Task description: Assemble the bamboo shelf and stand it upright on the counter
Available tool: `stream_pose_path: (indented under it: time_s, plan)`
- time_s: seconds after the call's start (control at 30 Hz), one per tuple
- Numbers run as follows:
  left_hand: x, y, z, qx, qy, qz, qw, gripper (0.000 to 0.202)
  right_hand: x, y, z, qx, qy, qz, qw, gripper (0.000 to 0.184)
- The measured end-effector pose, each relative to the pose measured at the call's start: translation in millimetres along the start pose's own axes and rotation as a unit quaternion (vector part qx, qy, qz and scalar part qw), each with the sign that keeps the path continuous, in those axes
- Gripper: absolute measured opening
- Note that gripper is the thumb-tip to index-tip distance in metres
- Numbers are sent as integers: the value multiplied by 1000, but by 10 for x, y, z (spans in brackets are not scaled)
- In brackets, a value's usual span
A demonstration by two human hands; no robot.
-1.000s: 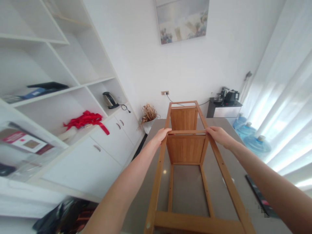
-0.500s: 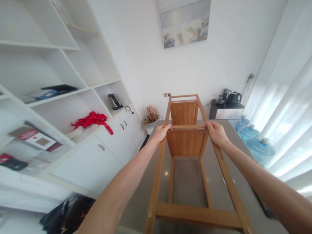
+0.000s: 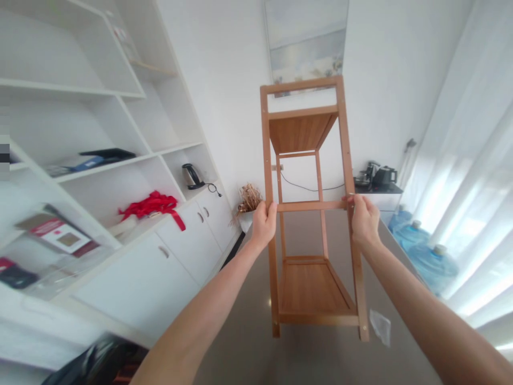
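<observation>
A two-tier wooden shelf rack [image 3: 306, 287] is in front of me over the grey table, close to upright, with a slatted panel at its top and another at its bottom. My left hand [image 3: 264, 223] is closed round its near left post, level with the middle crossbar. At about the same height, my right hand [image 3: 364, 218] grips the near right post, fingertips by the crossbar's end. Whether the rack's feet touch the table I cannot tell. A small clear plastic bag [image 3: 380, 327] lies to the right of the rack.
The grey table [image 3: 236, 321] spreads below. White shelving [image 3: 132, 168] on the left holds a kettle [image 3: 192, 176], red ribbon [image 3: 150, 206] and boxes. At the right, blue water jugs [image 3: 435, 262] stand by the curtain. A black kettle [image 3: 385, 175] sits on the far cabinet.
The rack has swung up from lying tilted away from me to nearly upright, its top rising in front of the wall picture. Both hands have kept hold of its posts.
</observation>
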State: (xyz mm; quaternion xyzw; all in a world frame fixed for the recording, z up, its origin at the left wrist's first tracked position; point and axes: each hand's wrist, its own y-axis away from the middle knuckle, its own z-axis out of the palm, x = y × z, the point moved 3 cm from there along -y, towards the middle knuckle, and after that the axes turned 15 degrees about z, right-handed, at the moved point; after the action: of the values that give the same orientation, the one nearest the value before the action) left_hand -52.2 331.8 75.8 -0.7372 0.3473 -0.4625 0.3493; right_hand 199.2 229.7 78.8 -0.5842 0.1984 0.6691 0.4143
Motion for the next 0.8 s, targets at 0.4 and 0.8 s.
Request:
stream_pose_path:
  time_s: [0.4, 0.8]
  plan:
    - [-40, 622, -120, -39, 9, 11, 999, 20, 323, 671, -365, -129, 148, -55, 979, 29]
    - [-36, 1159, -163, -80, -13, -85, 993, 11, 822, 999, -658, -219, 266, -65, 936, 29]
